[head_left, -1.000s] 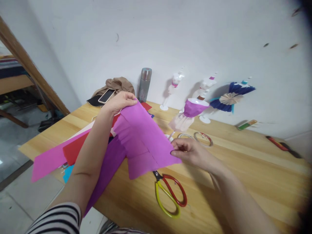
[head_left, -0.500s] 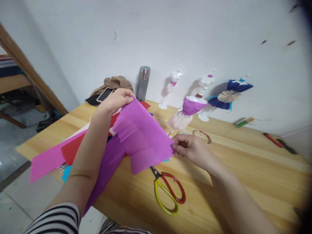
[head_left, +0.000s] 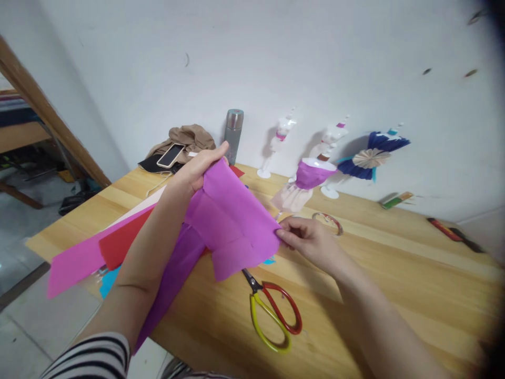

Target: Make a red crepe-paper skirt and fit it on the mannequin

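Between my two hands a sheet of purple crepe paper (head_left: 236, 210) is held up above the table, its top edge stretched straight. My left hand (head_left: 203, 163) is closed on its upper left corner, thumb raised. At the right corner, my right hand (head_left: 305, 237) pinches the edge between thumb and fingers. Below the sheet lie scissors (head_left: 272, 313) with one red and one yellow handle, their tips hidden by the paper. A darker purple strip (head_left: 173, 284) hangs beneath my left forearm over the table's front edge.
Red paper (head_left: 122, 239) and pink paper (head_left: 71, 268) stick out on the left. Behind stand a thermos (head_left: 234, 131), a phone (head_left: 171, 156) on a brown cloth (head_left: 193, 137), and small white dress forms (head_left: 286, 129), one in a blue paper dress (head_left: 390, 147). A bracelet-like ring (head_left: 335, 223) lies nearby.
My left hand has shifted its grip, with the thumb now lifted and the fingers further round the paper. The sheet's left part has drawn in. My right hand stays nearly in place.
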`<state>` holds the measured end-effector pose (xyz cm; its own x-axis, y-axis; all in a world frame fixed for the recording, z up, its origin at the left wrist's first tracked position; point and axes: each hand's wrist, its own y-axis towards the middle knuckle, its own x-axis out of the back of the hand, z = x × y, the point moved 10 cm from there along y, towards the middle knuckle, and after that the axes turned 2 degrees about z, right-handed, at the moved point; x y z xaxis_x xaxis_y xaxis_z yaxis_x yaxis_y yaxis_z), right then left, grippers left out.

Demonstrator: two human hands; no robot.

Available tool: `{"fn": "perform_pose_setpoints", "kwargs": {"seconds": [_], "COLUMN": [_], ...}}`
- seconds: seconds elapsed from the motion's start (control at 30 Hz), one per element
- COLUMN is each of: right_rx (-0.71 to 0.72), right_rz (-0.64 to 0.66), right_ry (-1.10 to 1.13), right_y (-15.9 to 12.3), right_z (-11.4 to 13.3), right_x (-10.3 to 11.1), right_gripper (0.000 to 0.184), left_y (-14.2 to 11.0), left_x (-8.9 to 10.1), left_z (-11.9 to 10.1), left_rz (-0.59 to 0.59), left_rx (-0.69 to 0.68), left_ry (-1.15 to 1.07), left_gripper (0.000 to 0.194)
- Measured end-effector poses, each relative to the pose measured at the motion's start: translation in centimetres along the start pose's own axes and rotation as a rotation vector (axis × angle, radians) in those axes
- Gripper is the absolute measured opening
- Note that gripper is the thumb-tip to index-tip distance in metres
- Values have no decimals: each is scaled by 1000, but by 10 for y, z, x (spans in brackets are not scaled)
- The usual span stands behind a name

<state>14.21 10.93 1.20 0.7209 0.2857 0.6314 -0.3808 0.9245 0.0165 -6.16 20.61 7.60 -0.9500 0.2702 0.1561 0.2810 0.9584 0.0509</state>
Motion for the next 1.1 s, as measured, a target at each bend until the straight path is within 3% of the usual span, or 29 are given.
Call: {"fn": "perform_pose_setpoints", "kwargs": {"seconds": [0.1, 0.2, 0.43, 0.53, 0.67, 0.93, 1.1], "right_rx": [-2, -4, -26, -35, -31, -50, -55], "right_rz": [-8, -7, -7, -8, 1, -4, -9], "right_ry": [27, 38, 12, 1, 0, 29, 15], "right_y": [1, 1, 3, 3, 3, 4, 5], "right_z": [-1, -3, -6, -7, -8, -15, -17], "right_x": [4, 4, 3, 3, 2, 3, 3], "right_gripper": [33, 32, 32, 33, 33, 32, 32], "left_y": [-7, -11, -16, -21, -24, -23, -14], "left_x": [-5, -5, -4, -9, -20, -22, -35], "left_z": [-3, -6, -26, -40, -48, -36, -9], "left_rz": [105, 157, 102, 45, 57, 0, 36], "left_rx": [-8, -27, -157, -235, -265, -136, 5], "left_ry": [-65, 32, 318, 453, 506, 399, 43], "left_gripper": [26, 23, 17, 18, 19, 22, 22]}}
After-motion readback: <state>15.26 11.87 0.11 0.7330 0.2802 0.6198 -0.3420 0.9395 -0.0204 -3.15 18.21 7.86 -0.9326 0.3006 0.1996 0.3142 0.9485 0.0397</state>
